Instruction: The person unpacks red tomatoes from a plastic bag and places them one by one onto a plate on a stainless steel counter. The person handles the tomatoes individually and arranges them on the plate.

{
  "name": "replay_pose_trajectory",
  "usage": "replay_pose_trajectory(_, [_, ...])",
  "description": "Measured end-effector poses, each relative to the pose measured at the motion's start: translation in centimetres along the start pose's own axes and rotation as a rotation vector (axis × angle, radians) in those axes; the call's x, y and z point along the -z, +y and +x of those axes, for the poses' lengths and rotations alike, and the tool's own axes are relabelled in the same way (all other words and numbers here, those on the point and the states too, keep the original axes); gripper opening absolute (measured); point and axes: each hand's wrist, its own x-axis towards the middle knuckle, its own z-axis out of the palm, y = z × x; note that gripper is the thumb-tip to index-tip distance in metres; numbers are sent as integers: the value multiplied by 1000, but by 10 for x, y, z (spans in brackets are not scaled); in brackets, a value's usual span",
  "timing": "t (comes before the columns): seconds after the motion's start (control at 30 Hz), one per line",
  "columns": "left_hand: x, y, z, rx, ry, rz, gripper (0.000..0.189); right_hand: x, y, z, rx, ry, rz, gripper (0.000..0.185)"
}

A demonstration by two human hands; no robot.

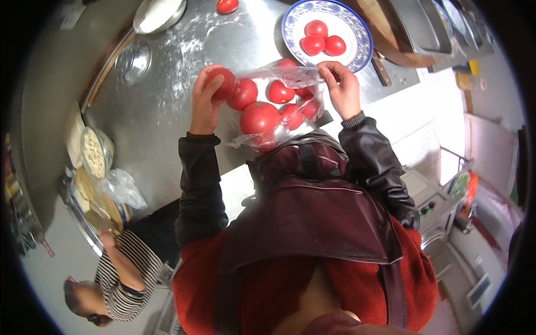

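Note:
My left hand [206,98] grips a red tomato [222,83] at the left side of a clear plastic bag [299,76]. Pinched between thumb and fingers, the bag's upper right edge is in my right hand [341,86]. Several more tomatoes [259,118] lie in and around the bag, some partly covered by its film. Just beyond my right hand stands a white plate with a blue patterned rim [289,35], bearing three tomatoes [316,29]. A single tomato [227,6] rests farther back on the steel table [146,94].
White powder [184,46] is scattered over the table. At the back left are a metal bowl of white powder [159,14] and a glass lid [133,63]. A bowl of pale pieces [96,153] stands left, near a person in a striped top [130,272]. A knife [381,69] lies right of the plate.

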Motion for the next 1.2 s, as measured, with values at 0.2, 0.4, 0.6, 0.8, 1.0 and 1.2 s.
replay_pose_trajectory(0.2, [6,-13,-25,94,63,-231,40,-4,-54,-32,632,-381,-140,21])
replay_pose_trajectory(0.4, [-1,-13,-32,126,49,-211,39,-71,-7,-9,696,-643,-948,44])
replay_pose_trajectory(0.6, [-3,-11,-37,69,-49,-257,35,-78,2,33,582,-899,-756,43])
replay_pose_trajectory(0.8, [-11,-7,-38,52,-31,-256,31,-18,-14,32,-414,-717,852,63])
replay_pose_trajectory(1.0, [-50,-18,-15,-259,-222,464,35,-3,-12,28,-522,-595,1392,76])
replay_pose_trajectory(1.2, [-68,-36,16,-361,-403,1026,39,-2,-9,18,-702,-641,1918,73])
